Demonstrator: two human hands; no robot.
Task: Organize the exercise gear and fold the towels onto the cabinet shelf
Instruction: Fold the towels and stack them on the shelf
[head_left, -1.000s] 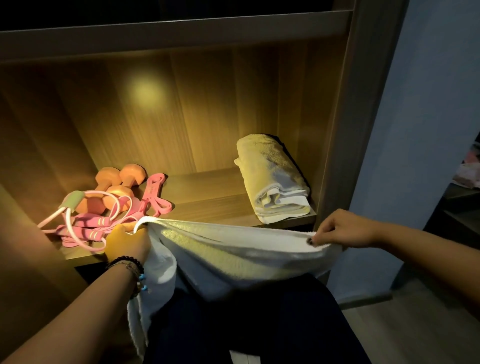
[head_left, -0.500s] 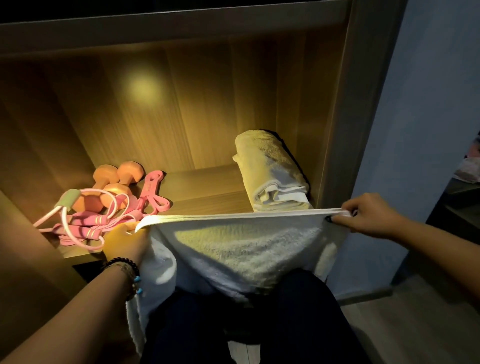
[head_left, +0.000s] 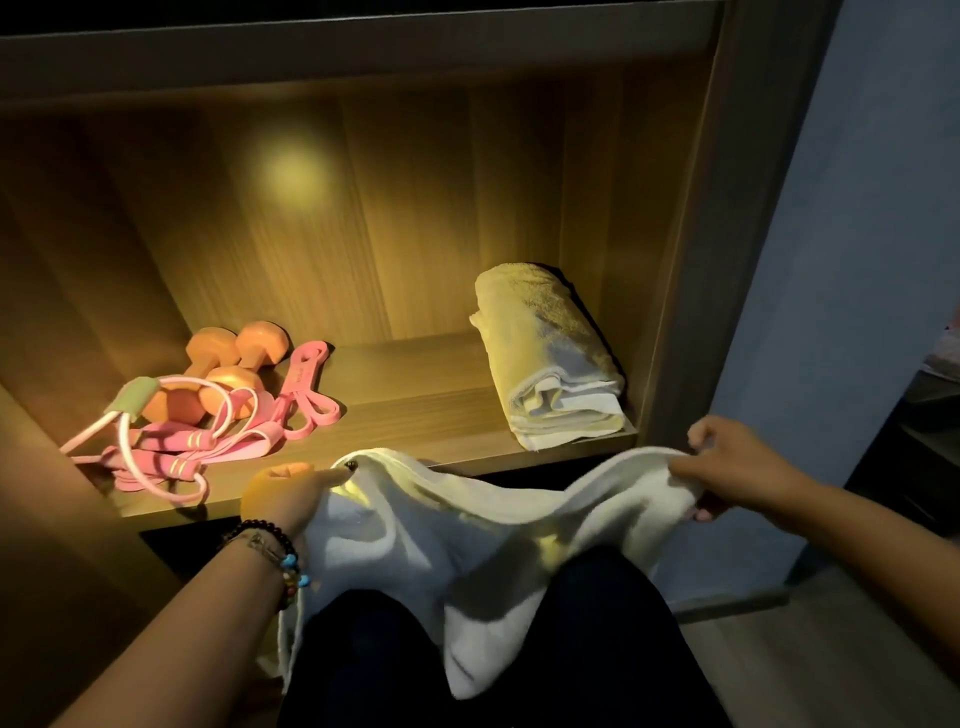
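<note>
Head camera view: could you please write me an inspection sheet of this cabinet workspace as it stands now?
Surface: wooden cabinet shelf, lit from above.
Job's things: orange dumbbells, pink jump rope and pink resistance band heaped at left; folded towel at right; white towel unfolded, slack between both hands, draped over the lap.
Clutter: nothing seen.
Grips: left hand and right hand each pinch a towel edge.
Cables: nothing seen.
Surroundings: blue wall at right.
</note>
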